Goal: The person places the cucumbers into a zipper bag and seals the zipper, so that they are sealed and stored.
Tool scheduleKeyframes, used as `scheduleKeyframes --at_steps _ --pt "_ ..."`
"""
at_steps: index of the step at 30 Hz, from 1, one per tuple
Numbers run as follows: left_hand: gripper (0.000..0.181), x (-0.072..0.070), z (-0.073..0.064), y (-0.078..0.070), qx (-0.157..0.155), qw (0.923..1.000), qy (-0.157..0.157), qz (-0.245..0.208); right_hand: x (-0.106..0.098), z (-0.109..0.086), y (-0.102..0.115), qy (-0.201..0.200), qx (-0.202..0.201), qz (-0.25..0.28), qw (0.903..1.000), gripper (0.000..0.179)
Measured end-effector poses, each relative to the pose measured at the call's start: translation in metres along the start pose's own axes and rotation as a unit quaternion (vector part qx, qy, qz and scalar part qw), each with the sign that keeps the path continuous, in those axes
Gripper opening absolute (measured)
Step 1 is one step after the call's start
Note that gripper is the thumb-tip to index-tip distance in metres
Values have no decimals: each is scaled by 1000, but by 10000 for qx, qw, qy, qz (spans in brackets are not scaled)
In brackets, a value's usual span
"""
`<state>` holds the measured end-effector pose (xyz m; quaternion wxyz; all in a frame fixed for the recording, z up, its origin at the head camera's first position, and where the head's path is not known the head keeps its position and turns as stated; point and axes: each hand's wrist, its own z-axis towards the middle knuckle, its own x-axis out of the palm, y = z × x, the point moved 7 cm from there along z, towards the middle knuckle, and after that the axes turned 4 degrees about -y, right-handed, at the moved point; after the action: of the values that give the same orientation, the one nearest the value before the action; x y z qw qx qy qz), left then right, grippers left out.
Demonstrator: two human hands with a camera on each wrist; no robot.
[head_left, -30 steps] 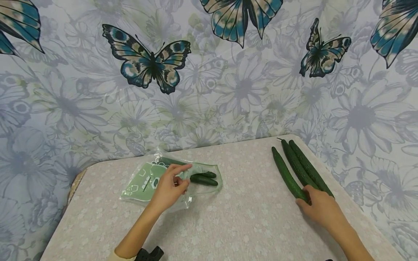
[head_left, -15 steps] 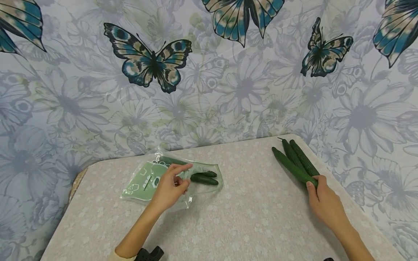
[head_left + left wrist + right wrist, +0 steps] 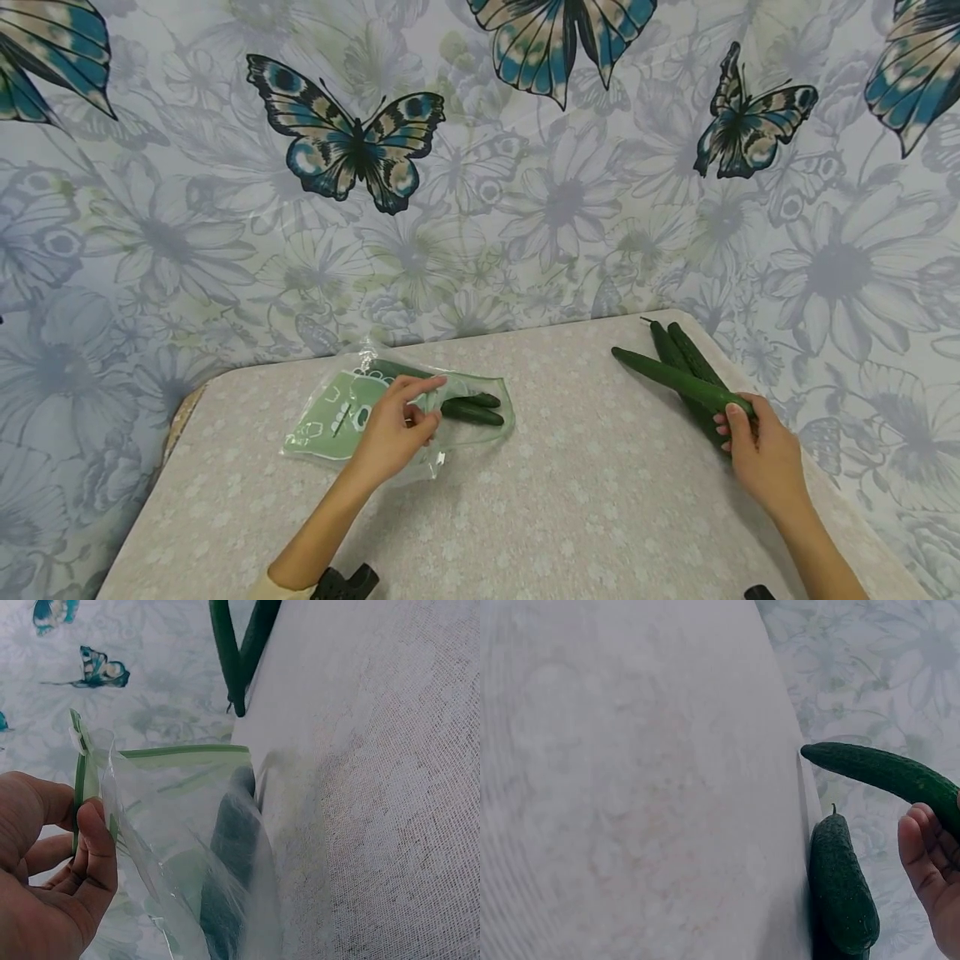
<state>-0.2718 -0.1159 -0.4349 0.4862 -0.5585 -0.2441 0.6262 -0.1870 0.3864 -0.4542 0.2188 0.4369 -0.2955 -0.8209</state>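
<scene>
My right hand [image 3: 771,458] grips a long dark green cucumber [image 3: 667,375] by its near end. In the right wrist view this cucumber [image 3: 877,769] is lifted off the table, above the others. Two more cucumbers [image 3: 697,354] lie side by side beneath it at the table's right edge. On the left lies a clear zip bag [image 3: 318,429] with a green printed panel. My left hand [image 3: 393,429] pinches the green zip edge [image 3: 78,776] of its mouth, holding it up and apart. Inside the bag are several cucumbers [image 3: 472,412], partly hidden by the hand and the print.
A pale flowered cloth covers the table [image 3: 570,492]. Its back edge meets a wall covering [image 3: 525,250] printed with butterflies and flowers. A black strap mount [image 3: 345,582] sits at the left wrist.
My right hand has taken hold of the nearest cucumber, raised it and moved right, so it now slants across the other two. The left hand has stayed at the bag.
</scene>
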Motion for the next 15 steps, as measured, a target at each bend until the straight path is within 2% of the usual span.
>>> scheduleKeyframes --at_steps 5,15 --pt "50 0 0 -1 3 10000 23 9 2 0 5 123 -27 432 9990 34" --pt "49 1 0 -5 38 10000 31 17 18 -9 31 437 -543 980 9927 31"
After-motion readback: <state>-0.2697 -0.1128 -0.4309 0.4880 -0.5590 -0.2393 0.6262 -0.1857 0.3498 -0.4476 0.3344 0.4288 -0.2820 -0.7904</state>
